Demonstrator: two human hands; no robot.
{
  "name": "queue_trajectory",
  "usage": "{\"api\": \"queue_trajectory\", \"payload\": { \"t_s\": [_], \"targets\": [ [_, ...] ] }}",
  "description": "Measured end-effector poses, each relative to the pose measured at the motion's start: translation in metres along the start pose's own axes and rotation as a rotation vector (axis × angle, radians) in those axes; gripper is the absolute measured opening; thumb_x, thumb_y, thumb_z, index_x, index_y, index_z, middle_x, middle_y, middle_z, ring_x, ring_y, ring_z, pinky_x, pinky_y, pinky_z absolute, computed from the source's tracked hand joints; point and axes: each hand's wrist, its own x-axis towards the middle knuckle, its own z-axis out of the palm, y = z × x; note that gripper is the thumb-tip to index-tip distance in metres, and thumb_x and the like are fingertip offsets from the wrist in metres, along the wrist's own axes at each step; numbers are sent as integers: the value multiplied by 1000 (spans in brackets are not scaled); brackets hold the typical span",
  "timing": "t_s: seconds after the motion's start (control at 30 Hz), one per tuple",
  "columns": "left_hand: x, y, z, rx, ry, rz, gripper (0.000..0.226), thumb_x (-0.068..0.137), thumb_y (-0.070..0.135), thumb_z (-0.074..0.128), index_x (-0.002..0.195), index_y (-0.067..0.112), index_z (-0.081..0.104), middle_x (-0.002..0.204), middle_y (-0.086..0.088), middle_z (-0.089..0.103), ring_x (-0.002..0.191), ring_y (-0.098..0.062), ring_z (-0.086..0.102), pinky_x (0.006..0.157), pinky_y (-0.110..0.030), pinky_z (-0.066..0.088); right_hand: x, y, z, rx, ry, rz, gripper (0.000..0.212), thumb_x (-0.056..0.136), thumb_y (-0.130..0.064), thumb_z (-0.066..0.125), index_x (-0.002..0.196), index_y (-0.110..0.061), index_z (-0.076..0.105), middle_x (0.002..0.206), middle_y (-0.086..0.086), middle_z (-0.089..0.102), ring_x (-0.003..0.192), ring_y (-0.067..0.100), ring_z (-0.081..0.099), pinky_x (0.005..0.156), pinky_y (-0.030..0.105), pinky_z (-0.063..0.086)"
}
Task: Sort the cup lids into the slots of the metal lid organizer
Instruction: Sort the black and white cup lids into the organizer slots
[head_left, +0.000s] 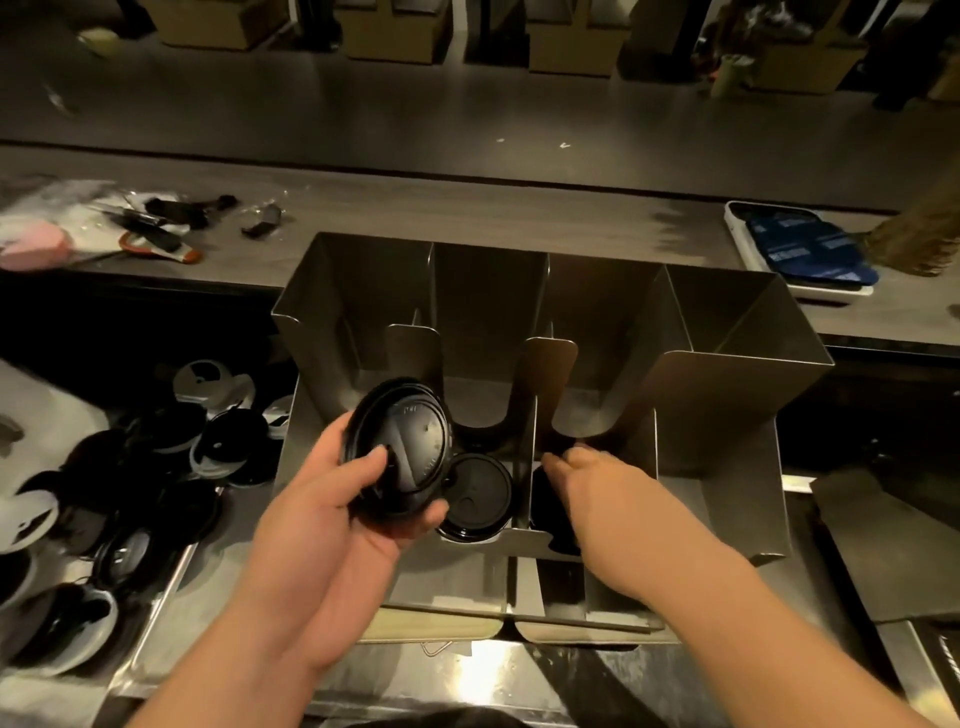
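The left hand (332, 509) grips a glossy black plastic lid (400, 447), round and ridged. It is tilted, its oval outline running 7 to 1 o'clock, in front of the leftmost slot of the brushed sheet-metal organizer (727, 379). Another black lid (475, 499) lies flat in the middle slot. At its 3 o'clock the right hand (597, 483) reaches into the next slot; it is blurred and its grip is unclear. Loose lids (223, 441) are heaped at 9 o'clock.

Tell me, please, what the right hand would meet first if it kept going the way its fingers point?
Most likely the divider just ahead of the right hand, between its slot and the next one to the left. Depth is unclear, so the fingers might pass above its edge.
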Motion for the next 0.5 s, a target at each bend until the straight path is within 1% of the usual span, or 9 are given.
{"api": "queue_trajectory", "payload": {
  "t_s": [0.07,0.1,0.13,0.17,0.2,0.23,0.3,0.4,0.5],
  "targets": [
    [1,-2,1,-376,-153,-199,47,78,4,79,120,10,59,86,-11,63,61,-17,60,44,-20,51,-9,-1,-5,117,93,-7,65,93,-16,63,150,-28,34,143,-7,45,134,12,42,109,23,36],
    [0,-5,2,-542,-256,-301,49,78,2,80,120,9,55,81,-9,57,56,-16,56,43,-20,50,-15,-2,-7,171,163,-4,58,95,-21,62,147,-32,40,141,-12,48,132,8,42,108,22,36],
    [1,-9,3,-632,-340,-372,41,85,7,76,118,7,53,77,-7,53,53,-15,53,44,-21,50,-20,-4,-10,215,252,-4,48,95,-27,60,141,-35,47,135,-17,53,127,4,46,106,21,38],
    [2,-13,5,-632,-371,-396,29,93,16,68,114,7,50,74,-6,51,51,-15,50,46,-22,50,-26,-6,-13,266,355,-13,39,94,-30,61,132,-37,55,125,-20,58,118,0,50,101,20,43],
    [2,-18,9,-598,-396,-380,25,98,28,58,110,9,49,71,-4,50,51,-13,45,48,-23,50,-31,-8,-16,351,461,-21,30,92,-29,63,121,-36,62,113,-22,63,108,-2,55,93,17,48],
    [1,-23,15,-561,-423,-381,28,100,39,48,105,11,47,69,-2,49,52,-10,40,51,-23,49,-36,-10,-18,472,560,-34,22,89,-25,66,110,-34,66,103,-22,65,99,-2,58,84,13,49],
    [-2,-30,27,-475,-464,-377,28,99,43,40,94,16,42,70,1,43,58,-8,34,52,-21,43,-44,-14,-25,719,717,-62,14,86,-19,68,98,-27,69,91,-20,65,92,3,62,75,11,47],
    [-7,-37,39,-257,-475,-339,31,92,39,56,82,19,36,71,4,29,64,-9,27,53,-18,28,-49,-21,-35,916,778,-104,13,90,-16,68,96,-27,68,91,-15,66,93,8,64,75,11,47],
    [-7,-47,37,-173,-487,-330,31,95,39,46,77,19,31,68,2,26,62,-12,28,59,-23,25,-52,-27,-36,978,721,-136,22,83,-19,69,103,-30,66,98,-13,64,100,12,63,79,16,49]
  ]
}}
